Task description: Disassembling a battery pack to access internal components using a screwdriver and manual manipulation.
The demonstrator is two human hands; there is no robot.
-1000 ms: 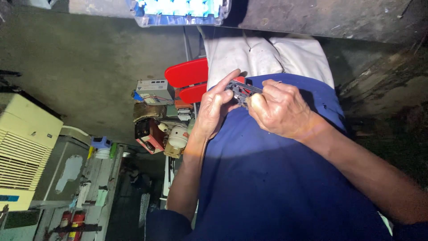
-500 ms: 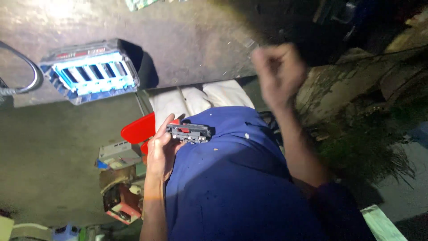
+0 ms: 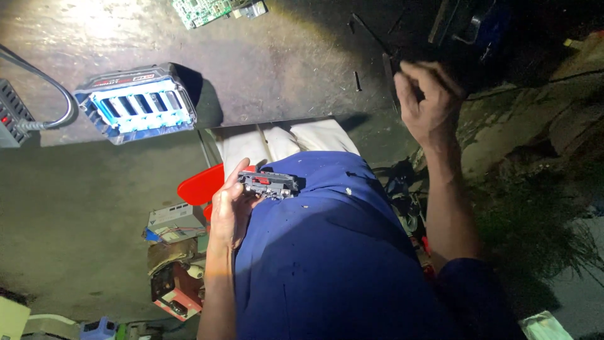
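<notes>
A: Since half a second ago the right hand (image 3: 428, 101) is sitting lower and nearer the table (image 3: 277, 69), fingers curled in over the dark edge by some loose screws (image 3: 357, 80). Can't tell if it's pinching anything; too dark there.

B: Left hand (image 3: 228, 211)?

A: It's gripping the grey part (image 3: 269, 184) just as before, fingers wrapped on its near end, the part resting on the blue lap (image 3: 327, 252). There's a red patch on its top.

B: Risks?

A: I'm judging the part is only being held one-handed on a sloping thigh, so it could be sliding off toward the clutter below. The right hand is also working in shadow, so it could be knocking screws off the table edge or missing what it's after.

B: Packages, labels?

A: The battery pack (image 3: 135, 102) is lying on the table upper left, blue shell with white slots, a red-and-dark label strip along its far edge. A green circuit board (image 3: 202, 10) is showing at the top edge. A grey strip (image 3: 12, 113) with a cable is sitting at far left. Below the lap there's a red stool (image 3: 200, 186), a small grey box (image 3: 175, 220) with a pale sticker, and a red-and-black unit (image 3: 176, 291) under that.
</notes>
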